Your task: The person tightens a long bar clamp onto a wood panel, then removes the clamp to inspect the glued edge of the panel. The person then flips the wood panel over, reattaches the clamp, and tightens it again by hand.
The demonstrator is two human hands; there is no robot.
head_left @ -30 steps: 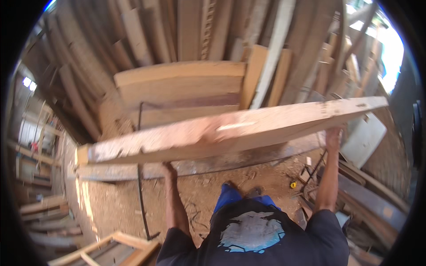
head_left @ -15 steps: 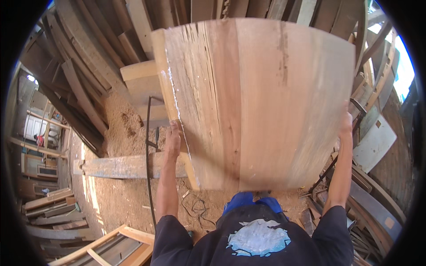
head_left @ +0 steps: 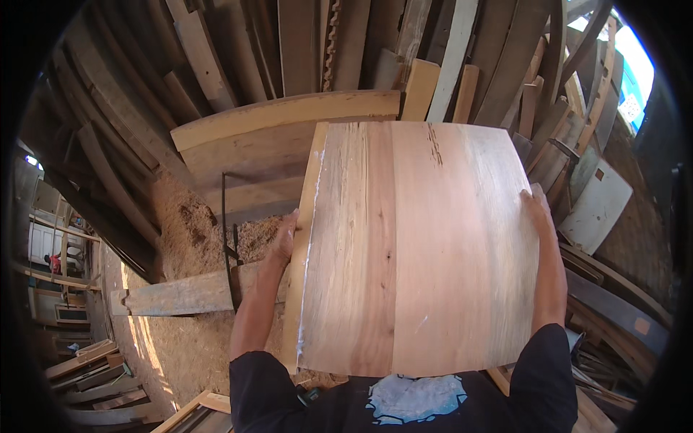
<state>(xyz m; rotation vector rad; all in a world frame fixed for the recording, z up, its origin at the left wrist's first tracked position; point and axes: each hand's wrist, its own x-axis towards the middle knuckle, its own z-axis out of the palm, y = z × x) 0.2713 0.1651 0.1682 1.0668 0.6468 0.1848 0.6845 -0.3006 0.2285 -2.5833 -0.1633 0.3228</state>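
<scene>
A wide wooden panel (head_left: 426, 252), made of several boards joined edge to edge, is held up in front of my body. White glue-like residue runs down the seam beside its pale left strip, and cracks mark some of its boards. My left hand (head_left: 287, 231) grips the panel's left edge, with the fingers partly hidden behind it. On the opposite edge, my right hand (head_left: 535, 208) is closed around the wood, its fingertips out of sight underneath. Left of the panel, a thin dark metal bar clamp (head_left: 225, 238) stands near a plank (head_left: 180, 294).
Another wooden panel (head_left: 253, 148) leans behind the held one. Many long boards (head_left: 303, 50) stand along the back. Sawdust (head_left: 180, 216) is heaped at the left. Wood scraps (head_left: 101, 375) are stacked at lower left, and a white board (head_left: 598, 206) leans at the right.
Both hands have brought the panel lower and closer to my body, its near edge now covering part of my shirt. The panel behind shows more fully.
</scene>
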